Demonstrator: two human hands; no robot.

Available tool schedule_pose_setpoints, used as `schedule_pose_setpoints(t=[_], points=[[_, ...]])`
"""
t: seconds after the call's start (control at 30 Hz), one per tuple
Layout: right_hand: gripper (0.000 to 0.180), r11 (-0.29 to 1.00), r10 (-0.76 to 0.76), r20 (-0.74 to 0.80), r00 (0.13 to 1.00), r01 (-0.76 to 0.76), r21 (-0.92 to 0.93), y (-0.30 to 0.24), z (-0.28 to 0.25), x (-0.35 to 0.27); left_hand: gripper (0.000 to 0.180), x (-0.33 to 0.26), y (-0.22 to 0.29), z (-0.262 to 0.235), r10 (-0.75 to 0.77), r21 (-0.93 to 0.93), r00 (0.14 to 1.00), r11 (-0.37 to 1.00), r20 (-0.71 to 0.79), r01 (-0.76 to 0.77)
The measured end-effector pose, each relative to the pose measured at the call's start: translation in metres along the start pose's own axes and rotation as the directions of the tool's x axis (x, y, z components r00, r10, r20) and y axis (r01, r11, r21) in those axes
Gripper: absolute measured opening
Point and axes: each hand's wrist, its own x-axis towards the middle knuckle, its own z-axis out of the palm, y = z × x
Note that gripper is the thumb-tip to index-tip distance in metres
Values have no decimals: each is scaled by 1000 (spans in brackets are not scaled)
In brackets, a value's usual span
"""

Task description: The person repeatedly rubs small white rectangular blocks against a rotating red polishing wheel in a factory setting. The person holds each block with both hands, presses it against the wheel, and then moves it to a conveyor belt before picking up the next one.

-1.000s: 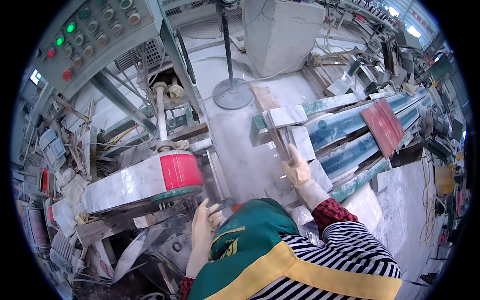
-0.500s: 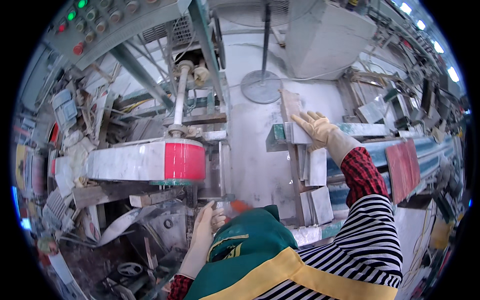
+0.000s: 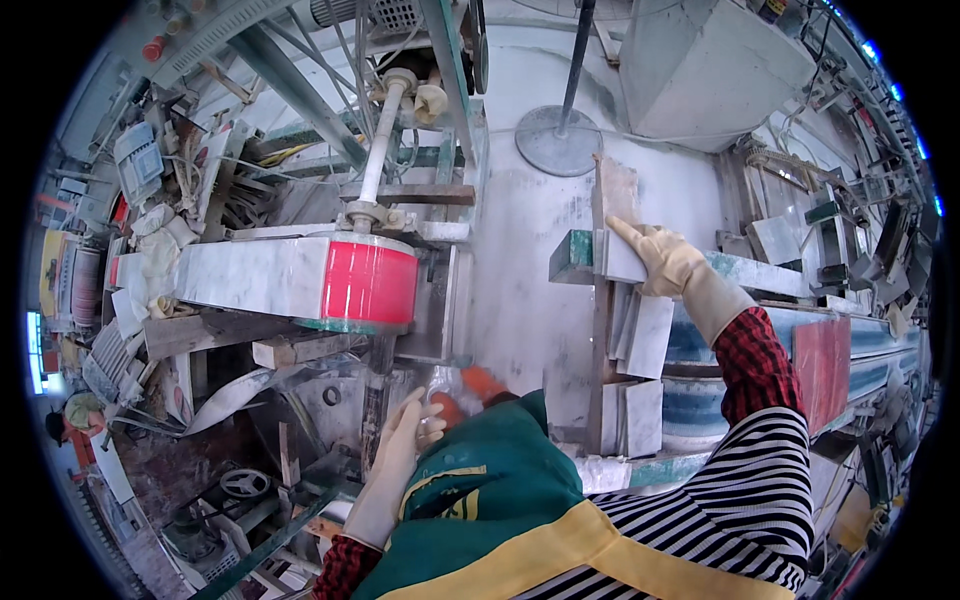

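Under the right hand's (image 3: 670, 265) fingers lay a pale tile (image 3: 624, 262), the index finger stretched across its far end; whether the others gripped it could not be told. Nearer the body than these fingers stood more tiles (image 3: 648, 338); a board (image 3: 617, 185) extended beyond the fingertips. The left hand's (image 3: 405, 440) fingers were loosely bent and free, with a red drum (image 3: 368, 283) ahead of them.

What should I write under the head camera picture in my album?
Gloved right hand at a pale slab, gloved left hand beside a green apron.
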Motion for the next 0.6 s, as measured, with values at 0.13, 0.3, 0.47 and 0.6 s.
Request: schedule_pose_setpoints(t=[0.13, 0.3, 0.47, 0.6], points=[[116, 996, -66, -31, 997, 67, 58, 17, 9, 5, 44, -4, 13, 17, -35, 67, 999, 997, -6, 35], [124, 921, -82, 21, 996, 67, 383, 37, 9, 17, 57, 20, 13, 35, -104, 40, 966, 994, 238, 98], [107, 709, -68, 183, 981, -81, 701, 57, 19, 34, 82, 61, 21, 133, -120, 86, 827, 992, 549, 88], [90, 837, -92, 51, 994, 50, 545, 63, 24, 29, 96, 119, -18, 201, 35, -161, 593, 974, 804, 160]])
